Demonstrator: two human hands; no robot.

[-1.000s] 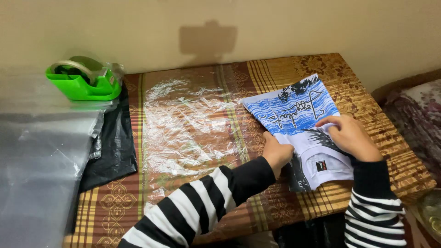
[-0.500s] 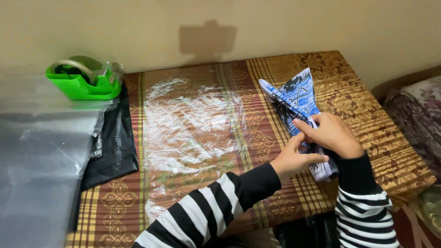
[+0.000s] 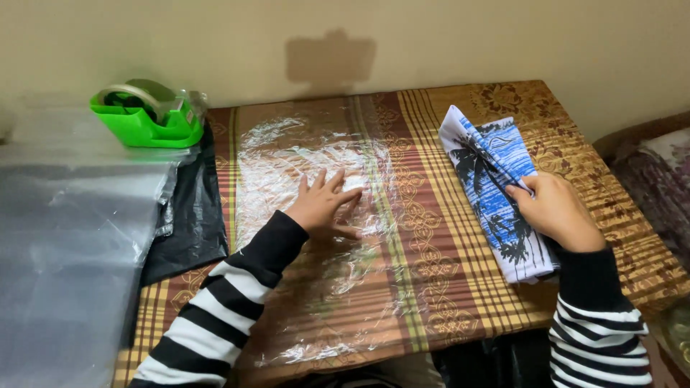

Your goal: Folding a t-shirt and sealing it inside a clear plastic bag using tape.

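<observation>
Blue-and-white palm-print garment [image 3: 492, 188]; green tape dispenser [image 3: 144, 115]; brown striped tablecloth [image 3: 445, 287].

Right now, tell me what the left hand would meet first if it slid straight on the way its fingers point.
The left hand lies flat on the clear plastic sheet. Its fingers point up and right: probably more sheet, then striped tablecloth, then the wall.

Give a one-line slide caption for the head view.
Left hand flat on clear plastic bag; right hand grips folded blue-printed garment.

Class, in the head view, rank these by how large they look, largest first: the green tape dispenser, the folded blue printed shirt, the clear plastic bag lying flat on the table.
1. Clear plastic bag
2. Folded blue printed shirt
3. Green tape dispenser, though farthest from the camera
</observation>
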